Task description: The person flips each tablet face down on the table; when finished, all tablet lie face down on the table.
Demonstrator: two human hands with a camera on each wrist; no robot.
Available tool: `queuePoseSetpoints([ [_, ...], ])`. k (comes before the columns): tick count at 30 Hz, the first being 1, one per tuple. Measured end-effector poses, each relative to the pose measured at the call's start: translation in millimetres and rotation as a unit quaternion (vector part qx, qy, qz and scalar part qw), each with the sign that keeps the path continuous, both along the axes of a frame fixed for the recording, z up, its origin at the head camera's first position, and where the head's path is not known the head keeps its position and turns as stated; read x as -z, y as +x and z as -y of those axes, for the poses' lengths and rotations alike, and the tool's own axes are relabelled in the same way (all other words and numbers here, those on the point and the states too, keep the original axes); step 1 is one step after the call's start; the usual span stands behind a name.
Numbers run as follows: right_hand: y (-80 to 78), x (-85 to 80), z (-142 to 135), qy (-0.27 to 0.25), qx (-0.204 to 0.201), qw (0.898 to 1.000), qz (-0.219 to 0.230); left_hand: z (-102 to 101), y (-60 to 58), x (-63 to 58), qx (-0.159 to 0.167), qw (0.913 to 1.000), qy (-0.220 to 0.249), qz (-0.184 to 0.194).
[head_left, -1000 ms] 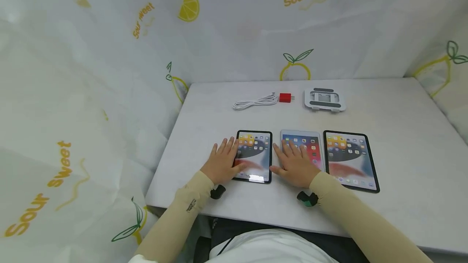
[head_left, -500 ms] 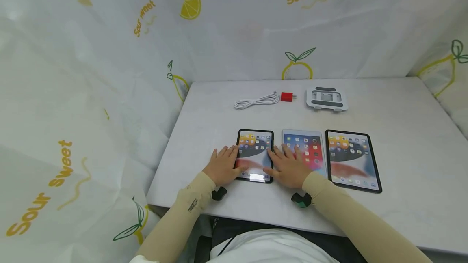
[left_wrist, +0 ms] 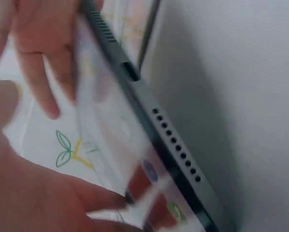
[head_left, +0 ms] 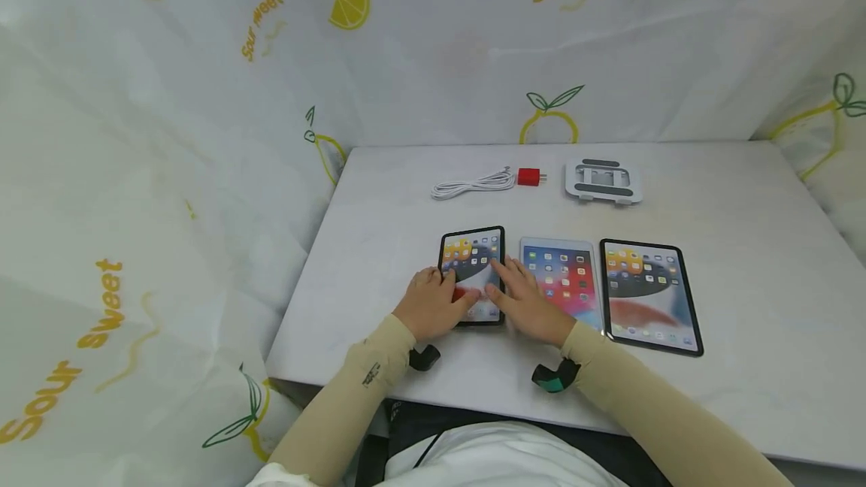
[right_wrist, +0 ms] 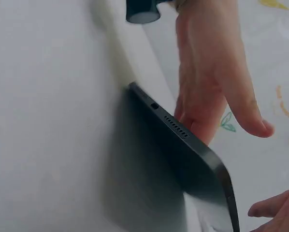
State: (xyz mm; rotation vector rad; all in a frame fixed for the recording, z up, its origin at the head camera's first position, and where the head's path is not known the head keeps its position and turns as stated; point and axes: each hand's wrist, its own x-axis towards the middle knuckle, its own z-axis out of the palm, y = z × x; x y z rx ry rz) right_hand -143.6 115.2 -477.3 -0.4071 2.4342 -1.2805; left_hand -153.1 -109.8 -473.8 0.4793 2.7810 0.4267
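A black-framed tablet (head_left: 473, 243), screen lit, is held by both hands at its lower part. My left hand (head_left: 431, 305) grips its left side, with the thumb over the screen. On the right side my right hand (head_left: 531, 308) grips it, thumb at the lower right of the screen. In the right wrist view the dark back of the tablet (right_wrist: 159, 159) shows at a slant over the table, with a shadow beneath. The left wrist view shows its bottom edge, with a charging port and a row of speaker holes. Fingers under the tablet are partly hidden.
Just right lies a white-framed tablet (head_left: 558, 276), overlapped by the right fingers, then a larger black-framed tablet (head_left: 649, 295). Behind them are a coiled white cable (head_left: 473, 185), a red charger plug (head_left: 529, 176) and a white folded stand (head_left: 604, 181) on the white table (head_left: 744, 261).
The right hand has moved left off the white-framed tablet to the left black-framed one. Both hands have taken hold of that tablet, and it has come up from the table and tilted.
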Motion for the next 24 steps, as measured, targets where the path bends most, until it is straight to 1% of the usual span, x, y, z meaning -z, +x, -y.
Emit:
queuePoseSetpoints([
  [2, 2.0, -10.4, -0.7, -0.048, 0.012, 0.999, 0.003, -3.9, -4.9, -5.3, -0.017, 0.9987, 0.046, 0.014],
  [4, 2.8, -20.7, -0.5, -0.094, 0.010, 0.995, -0.005, -6.7, -9.8, -10.6, -0.024, 0.9957, 0.085, 0.029],
  [6, 3.1, -29.3, 1.0, -0.119, -0.002, 0.993, -0.016, -8.5, -12.8, -16.6, -0.029, 0.9919, 0.115, 0.045],
  [9, 1.9, -38.2, 7.0, -0.154, -0.032, 0.987, -0.021, -7.3, -14.0, -24.3, -0.024, 0.9855, 0.154, 0.068],
  [11, -0.8, -38.9, 16.5, -0.172, -0.055, 0.983, -0.019, 0.5, -12.3, -29.6, -0.030, 0.9799, 0.186, 0.065],
  [13, -3.1, -37.8, 25.5, -0.187, -0.074, 0.979, -0.013, 9.4, -10.4, -32.8, -0.037, 0.9717, 0.228, 0.048],
  [14, -3.8, -36.4, 29.4, -0.193, -0.084, 0.978, -0.007, 14.0, -9.3, -34.0, -0.041, 0.9677, 0.247, 0.034],
  [18, -4.0, -26.5, 40.8, -0.175, -0.116, 0.978, 0.009, 32.2, -3.8, -37.6, -0.051, 0.9524, 0.297, -0.045],
  [21, -1.4, -15.6, 44.6, -0.126, -0.137, 0.982, 0.013, 44.7, 0.6, -36.5, -0.057, 0.9433, 0.313, -0.096],
  [24, 3.5, -3.1, 45.8, -0.041, -0.149, 0.988, 0.012, 57.3, 5.0, -30.6, -0.071, 0.9369, 0.317, -0.130],
])
